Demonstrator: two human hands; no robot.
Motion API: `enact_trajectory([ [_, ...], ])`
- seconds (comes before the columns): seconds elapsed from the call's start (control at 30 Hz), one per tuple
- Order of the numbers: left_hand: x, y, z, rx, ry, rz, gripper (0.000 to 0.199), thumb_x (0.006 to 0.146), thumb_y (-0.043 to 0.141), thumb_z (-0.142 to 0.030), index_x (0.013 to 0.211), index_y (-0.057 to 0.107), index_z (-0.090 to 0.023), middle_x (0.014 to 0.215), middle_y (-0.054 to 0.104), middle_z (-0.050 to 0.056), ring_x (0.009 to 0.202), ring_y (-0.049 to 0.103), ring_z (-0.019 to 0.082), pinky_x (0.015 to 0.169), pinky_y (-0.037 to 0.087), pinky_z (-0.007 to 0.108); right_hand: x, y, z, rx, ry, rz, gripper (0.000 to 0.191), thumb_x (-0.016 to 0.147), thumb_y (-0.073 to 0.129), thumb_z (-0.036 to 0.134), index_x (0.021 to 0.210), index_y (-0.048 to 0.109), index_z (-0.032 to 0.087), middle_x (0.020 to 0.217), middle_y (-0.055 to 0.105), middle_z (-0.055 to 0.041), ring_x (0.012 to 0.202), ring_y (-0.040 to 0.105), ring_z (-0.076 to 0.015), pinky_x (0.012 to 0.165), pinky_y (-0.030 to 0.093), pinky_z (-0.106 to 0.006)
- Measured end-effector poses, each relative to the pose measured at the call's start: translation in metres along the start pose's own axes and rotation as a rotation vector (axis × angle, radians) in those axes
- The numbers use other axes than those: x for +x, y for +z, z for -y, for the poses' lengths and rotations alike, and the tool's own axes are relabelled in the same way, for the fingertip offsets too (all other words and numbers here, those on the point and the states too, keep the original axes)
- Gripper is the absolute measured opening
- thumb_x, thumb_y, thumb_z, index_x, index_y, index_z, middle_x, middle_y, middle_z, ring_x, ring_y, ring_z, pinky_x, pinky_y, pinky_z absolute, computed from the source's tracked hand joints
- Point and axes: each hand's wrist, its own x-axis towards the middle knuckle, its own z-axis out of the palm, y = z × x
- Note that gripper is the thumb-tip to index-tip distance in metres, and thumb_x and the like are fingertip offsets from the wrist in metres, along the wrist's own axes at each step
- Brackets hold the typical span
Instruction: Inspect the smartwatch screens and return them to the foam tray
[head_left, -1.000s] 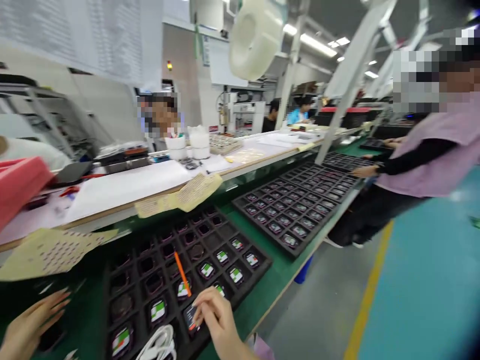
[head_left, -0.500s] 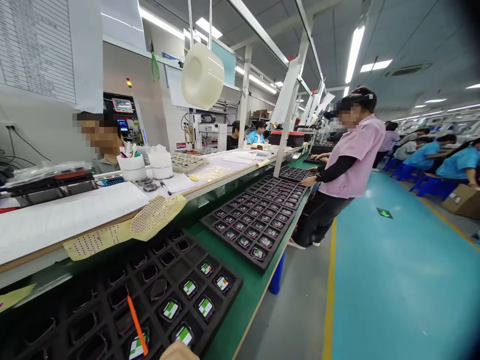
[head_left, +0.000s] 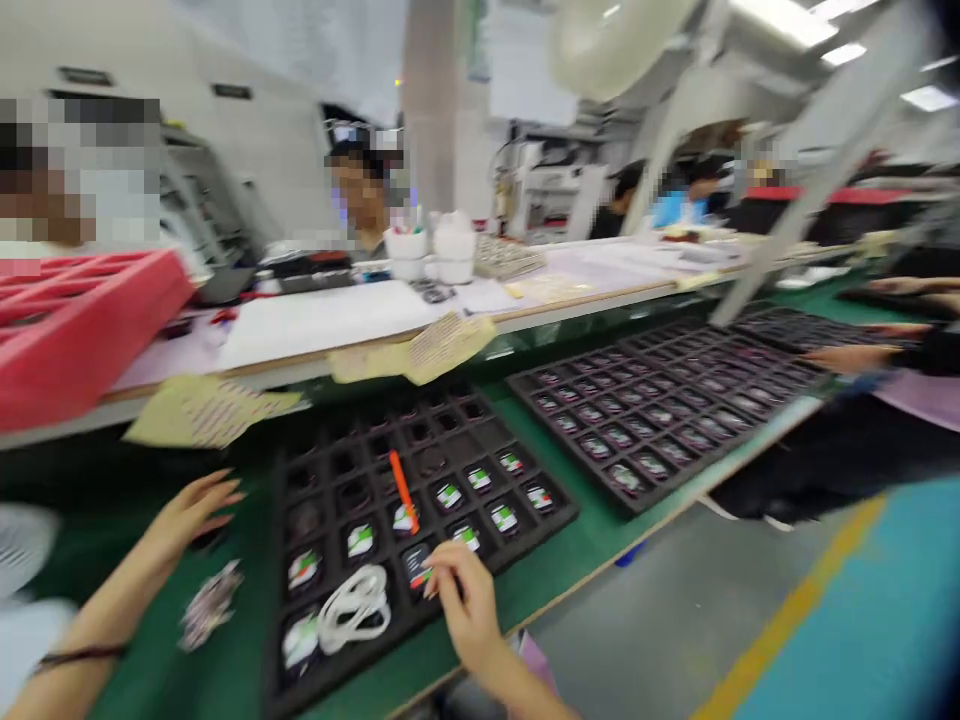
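Note:
In the head view, my right hand [head_left: 466,598] is at the front edge of a black compartment tray [head_left: 559,512]. Its thumb and fingers pinch the edge of a dark-screened smartwatch [head_left: 417,566] in a front cell. Several watches with green-and-white screens sit in neighbouring cells, and darker frames fill those behind. An orange stick [head_left: 403,490] lies across the tray, and a coiled white cable [head_left: 355,608] rests on its near left cells. To the tray's left, my left hand [head_left: 196,512] reaches out with fingers extended, over a small dark item [head_left: 208,541] partly hidden under them.
A shiny crumpled bundle [head_left: 211,604] lies on the green mat [head_left: 251,660]. More filled black trays [head_left: 636,500] stretch right, where a co-worker's hand [head_left: 851,358] reaches in. Above is a shelf holding a red divided tray [head_left: 90,340] and white cups [head_left: 454,250]. Yellow dotted sheets [head_left: 210,412] hang off it.
The view has swung left and down, bringing both my hands and the white cable into sight. Earlier only part of one hand showed at the bottom edge.

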Motion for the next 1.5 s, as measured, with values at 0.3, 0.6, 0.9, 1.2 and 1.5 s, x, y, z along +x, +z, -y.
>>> enact_trajectory([
  [0.3,-0.128,0.013,0.021,0.067,0.344,0.310,0.027,0.087,0.053,-0.041,0.094,0.065,-0.019,0.093,0.067,0.006,0.083,0.062,0.018,0.073,0.046,0.027,0.005,0.003,0.016,-0.152,-0.031,0.309,0.016,0.090,0.051,0.020,0.097,0.064,0.027,0.093,0.059,-0.0053,0.086,0.057,-0.0223,0.075,0.047,-0.036],
  [0.6,-0.157,0.049,0.022,0.279,0.415,0.351,0.008,0.081,0.055,-0.017,0.088,0.059,-0.017,0.087,0.063,0.004,0.076,0.058,0.017,0.068,0.044,0.028,0.009,0.019,0.008,-0.423,-0.154,0.565,0.012,0.086,0.061,0.032,0.082,0.061,0.021,0.086,0.059,-0.0060,0.084,0.055,-0.0231,0.075,0.045,-0.038],
  [0.9,-0.170,0.030,-0.001,-0.021,0.304,0.358,0.010,0.076,0.055,-0.019,0.085,0.058,-0.017,0.077,0.061,0.001,0.066,0.054,0.012,0.060,0.042,0.023,0.015,0.006,0.038,-0.007,-0.068,0.379,0.007,0.089,0.056,0.020,0.083,0.060,0.021,0.079,0.067,-0.0045,0.075,0.063,-0.0175,0.069,0.051,-0.032],
  [1.2,-0.190,0.037,-0.008,-1.000,-0.212,0.715,0.033,0.065,0.062,-0.020,0.097,0.058,-0.014,0.094,0.066,0.006,0.082,0.062,0.016,0.074,0.048,0.027,0.012,0.009,0.075,0.666,0.236,0.413,0.014,0.094,0.053,0.029,0.081,0.049,0.022,0.057,0.066,0.0030,0.060,0.067,-0.0175,0.066,0.055,-0.038],
  [1.5,-0.199,0.051,0.000,-1.076,-0.134,0.544,0.052,0.057,0.086,-0.034,0.089,0.049,-0.017,0.082,0.064,0.000,0.067,0.057,0.009,0.058,0.041,0.018,0.020,-0.001,0.080,0.759,0.405,0.246,0.022,0.091,0.057,0.033,0.075,0.044,0.023,0.040,0.031,0.0135,0.035,0.031,-0.0082,0.048,0.042,-0.023],
])
